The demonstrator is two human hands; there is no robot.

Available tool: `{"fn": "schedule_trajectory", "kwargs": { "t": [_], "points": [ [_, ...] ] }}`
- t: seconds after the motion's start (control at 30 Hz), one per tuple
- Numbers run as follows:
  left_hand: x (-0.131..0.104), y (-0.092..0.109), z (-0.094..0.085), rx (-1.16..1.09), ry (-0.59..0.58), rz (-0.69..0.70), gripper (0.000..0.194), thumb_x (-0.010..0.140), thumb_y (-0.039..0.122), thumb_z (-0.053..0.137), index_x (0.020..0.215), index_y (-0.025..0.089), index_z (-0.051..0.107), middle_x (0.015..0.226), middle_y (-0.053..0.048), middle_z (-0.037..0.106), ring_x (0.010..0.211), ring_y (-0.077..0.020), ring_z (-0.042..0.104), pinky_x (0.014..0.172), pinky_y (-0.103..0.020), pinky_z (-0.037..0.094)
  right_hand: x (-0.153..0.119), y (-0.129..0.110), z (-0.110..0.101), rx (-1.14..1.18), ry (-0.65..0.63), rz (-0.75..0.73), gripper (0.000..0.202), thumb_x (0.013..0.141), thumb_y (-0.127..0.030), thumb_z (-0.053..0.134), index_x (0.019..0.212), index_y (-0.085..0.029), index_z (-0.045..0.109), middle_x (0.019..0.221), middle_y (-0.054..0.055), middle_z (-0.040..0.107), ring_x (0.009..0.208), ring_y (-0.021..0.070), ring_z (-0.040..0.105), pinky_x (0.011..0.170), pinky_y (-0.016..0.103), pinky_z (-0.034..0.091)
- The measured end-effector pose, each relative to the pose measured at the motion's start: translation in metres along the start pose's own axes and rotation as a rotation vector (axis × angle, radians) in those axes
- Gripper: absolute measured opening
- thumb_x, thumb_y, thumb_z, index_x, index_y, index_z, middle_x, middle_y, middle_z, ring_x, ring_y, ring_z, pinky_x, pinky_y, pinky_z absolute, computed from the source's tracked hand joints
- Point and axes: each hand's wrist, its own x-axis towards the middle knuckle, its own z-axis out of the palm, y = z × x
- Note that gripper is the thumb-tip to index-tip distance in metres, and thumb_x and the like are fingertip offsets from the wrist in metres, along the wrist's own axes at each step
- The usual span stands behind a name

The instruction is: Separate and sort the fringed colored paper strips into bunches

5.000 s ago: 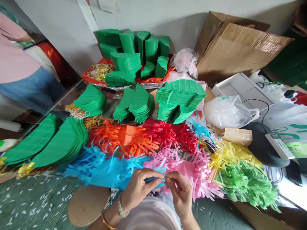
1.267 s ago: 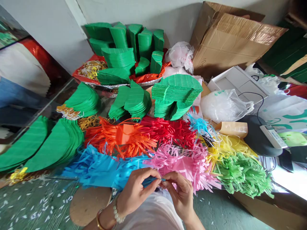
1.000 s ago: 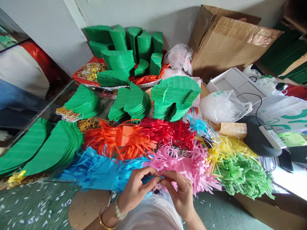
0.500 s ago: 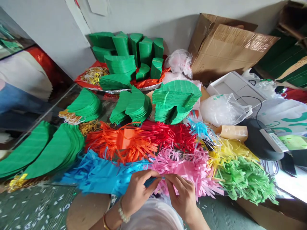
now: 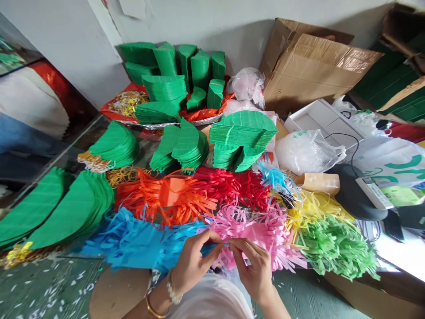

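Observation:
My left hand [image 5: 198, 257] and my right hand [image 5: 254, 263] meet fingertip to fingertip, both closed in a pinch. Between them shows a bit of a thin blue paper strip [image 5: 226, 244]; most of it is covered by my fingers. Just beyond my left hand lies a heap of blue fringed paper [image 5: 139, 243]. Pink fringed paper [image 5: 262, 235] spreads behind and beside my right hand. Farther back are orange fringed paper [image 5: 171, 192] and red fringed paper [image 5: 232, 186].
Stacks of green folded paper [image 5: 244, 128] stand behind the fringes, more at the left. Yellow [image 5: 315, 208] and light green fringed paper [image 5: 338, 248] lie right. A cardboard box [image 5: 312, 66], a white box [image 5: 322, 117] and a plastic bag [image 5: 307, 150] sit at the back right.
Both hands stay pinched together at nearly the same place, with the fingertips slightly higher. The whole view has shifted a little, so things appear slightly farther left.

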Motion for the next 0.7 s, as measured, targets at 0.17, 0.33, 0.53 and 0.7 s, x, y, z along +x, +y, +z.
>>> {"fn": "schedule_trajectory", "kwargs": {
  "t": [0.17, 0.33, 0.53, 0.7],
  "points": [
    [0.001, 0.002, 0.001, 0.041, 0.02, 0.057, 0.011, 0.09, 0.026, 0.059, 0.083, 0.019, 0.063, 0.074, 0.001, 0.069, 0.067, -0.0124, 0.064, 0.066, -0.019, 0.05, -0.002, 0.003, -0.003, -0.011, -0.023, -0.031, 0.024, 0.09, -0.008, 0.053, 0.103, -0.022, 0.068, 0.083, 0.005, 0.074, 0.069, 0.0159, 0.071, 0.063, 0.023, 0.056],
    [0.001, 0.001, 0.002, 0.005, -0.029, 0.038, 0.011, 0.091, 0.025, 0.057, 0.085, 0.019, 0.065, 0.078, -0.001, 0.07, 0.072, -0.0139, 0.065, 0.071, -0.022, 0.049, -0.006, 0.008, 0.0, -0.09, -0.02, -0.12, 0.023, 0.088, -0.005, 0.053, 0.102, -0.018, 0.065, 0.079, 0.005, 0.072, 0.065, 0.0149, 0.068, 0.06, 0.023, 0.053],
    [0.013, -0.002, 0.001, -0.346, -0.278, -0.173, 0.023, 0.088, 0.035, 0.06, 0.087, 0.014, 0.069, 0.078, -0.003, 0.069, 0.074, -0.0159, 0.062, 0.068, -0.023, 0.049, -0.006, 0.01, 0.004, -0.165, 0.057, -0.198, 0.019, 0.086, -0.003, 0.054, 0.093, -0.017, 0.064, 0.067, 0.001, 0.067, 0.056, 0.0121, 0.061, 0.057, 0.022, 0.046],
    [0.025, -0.014, 0.007, -0.467, -0.37, -0.246, 0.036, 0.084, 0.046, 0.064, 0.081, 0.011, 0.075, 0.07, -0.004, 0.067, 0.067, -0.0147, 0.058, 0.064, -0.024, 0.046, -0.005, 0.014, -0.001, -0.266, 0.036, -0.248, 0.016, 0.087, -0.005, 0.056, 0.094, -0.017, 0.065, 0.06, -0.001, 0.06, 0.051, 0.0112, 0.053, 0.053, 0.024, 0.039]
  ]
}}
